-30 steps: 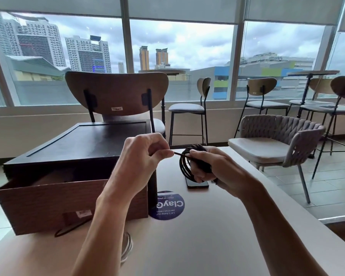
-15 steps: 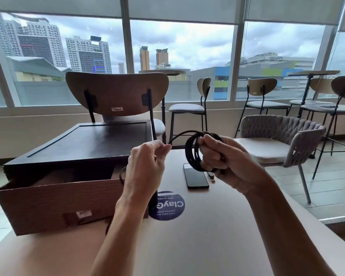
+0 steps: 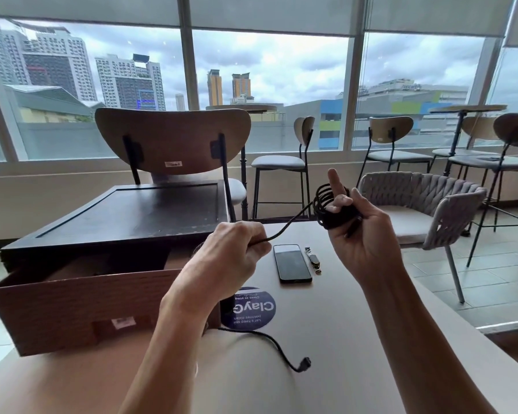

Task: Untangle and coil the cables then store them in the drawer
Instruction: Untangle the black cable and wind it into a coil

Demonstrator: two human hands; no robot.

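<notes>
We saw the right grip (image 3: 368,234) closed around the coiled black cable (image 3: 326,204), raised to the right of the open drawer (image 3: 72,300); the left grip (image 3: 231,252) pinched its strand beside the drawer.

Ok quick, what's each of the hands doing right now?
Left hand: closed, gripping the loose run of the black cable.
Right hand: closed on that cable's coil, index finger pointing up.

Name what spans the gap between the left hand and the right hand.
Head view: a stretch of black cable runs from the left hand up to the coil wound on the right hand.
</notes>
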